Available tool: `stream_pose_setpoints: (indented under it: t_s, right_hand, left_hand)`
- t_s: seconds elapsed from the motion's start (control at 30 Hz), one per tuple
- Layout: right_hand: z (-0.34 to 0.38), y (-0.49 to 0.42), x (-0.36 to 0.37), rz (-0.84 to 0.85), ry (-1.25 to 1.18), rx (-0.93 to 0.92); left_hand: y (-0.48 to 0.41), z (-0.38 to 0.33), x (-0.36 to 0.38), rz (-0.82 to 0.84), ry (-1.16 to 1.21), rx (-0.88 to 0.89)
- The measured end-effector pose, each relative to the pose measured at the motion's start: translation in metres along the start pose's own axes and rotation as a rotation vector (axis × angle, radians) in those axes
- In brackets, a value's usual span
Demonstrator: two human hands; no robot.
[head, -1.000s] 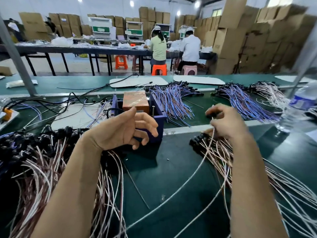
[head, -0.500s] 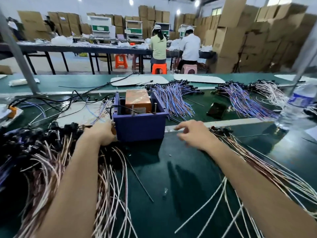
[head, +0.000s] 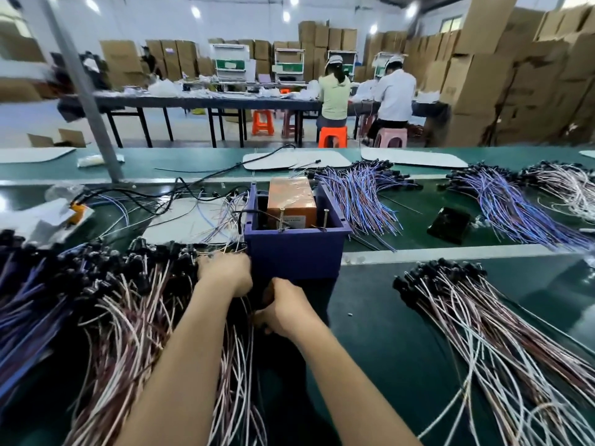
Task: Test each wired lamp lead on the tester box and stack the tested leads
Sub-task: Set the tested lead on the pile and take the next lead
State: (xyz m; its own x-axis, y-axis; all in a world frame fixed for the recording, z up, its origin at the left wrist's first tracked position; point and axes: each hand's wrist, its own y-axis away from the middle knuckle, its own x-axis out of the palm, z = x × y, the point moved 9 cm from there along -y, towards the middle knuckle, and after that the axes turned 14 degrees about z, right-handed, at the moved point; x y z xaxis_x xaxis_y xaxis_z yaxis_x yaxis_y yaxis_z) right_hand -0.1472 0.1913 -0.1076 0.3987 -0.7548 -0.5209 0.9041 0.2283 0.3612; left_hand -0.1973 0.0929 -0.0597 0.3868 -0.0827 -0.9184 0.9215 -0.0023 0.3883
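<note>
So both hands are bunched up right at the near-left corner of the purple tester box (head: pixel 294 252). The left hand (head: pixel 225 273) is knuckles-up just beside the box's left wall, with its fingers dug down into the big pile of pink-and-white lamp leads (head: pixel 128 300) that covers the left of the green tabletop (head: pixel 386 333). Can't tell if it's actually gripping a lead, since the fingertips are buried in the wires.

The right hand (head: pixel 286 309) sits just in front of the box, nearly touching the left one, at the right edge of that same pile. Its fingers are curled in to the left, but whatever they're pinching is hidden behind the hand, so I can't tell there either.

There's a second fan of leads (head: pixel 483 317) well off to the right of both hands, black ends pointing towards the box. An orange block (head: pixel 291 197) sits inside the box, and bundles of blue wires (head: pixel 360 194) lie behind it.
</note>
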Motion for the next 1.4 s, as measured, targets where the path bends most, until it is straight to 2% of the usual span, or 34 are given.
stream_pose_setpoints:
  t_s: [0.23,0.33,0.47,0.6,0.7,0.83,0.97,1.07,1.17,1.27,1.4]
  right_hand:
    - [-0.007,-0.003,-0.004,0.037,-0.091,-0.033]
    - [-0.007,-0.003,-0.002,0.079,-0.093,-0.044]
    - [-0.002,0.002,-0.001,0.105,-0.040,-0.047]
    - [0.004,0.019,-0.024,0.123,-0.115,-0.097]
    - [0.015,0.035,-0.045,0.163,-0.289,-0.206]
    - [0.023,0.051,-0.074,0.070,-0.485,-0.316]
    - [0.028,0.063,-0.085,0.047,-0.589,-0.366]
    - [0.033,0.077,-0.109,-0.100,-0.722,-0.483]
    - [0.026,0.093,-0.139,-0.326,-0.869,-0.583]
    - [0.009,0.102,-0.157,-0.477,-0.940,-0.587]
    - [-0.021,0.105,-0.169,-0.620,-0.980,-0.507]
  left_hand:
    - [0.001,0.011,-0.014,-0.061,0.425,0.171]
    - [0.004,0.020,-0.022,-0.139,0.602,0.202]
    - [0.006,0.023,-0.026,-0.172,0.706,0.220]
    - [0.013,0.016,-0.029,-0.087,0.694,0.297]
    - [0.027,0.007,-0.034,-0.012,0.631,0.410]
    - [0.052,-0.014,-0.035,0.212,0.867,0.658]
    - [0.067,-0.036,-0.047,0.229,1.131,0.858]
    - [0.068,-0.048,-0.047,0.258,1.215,0.895]
    - [0.074,-0.067,-0.038,0.401,1.221,0.966]
    - [0.083,-0.086,-0.038,0.524,1.346,1.087]
    - [0.095,-0.095,-0.047,0.576,1.398,1.272]
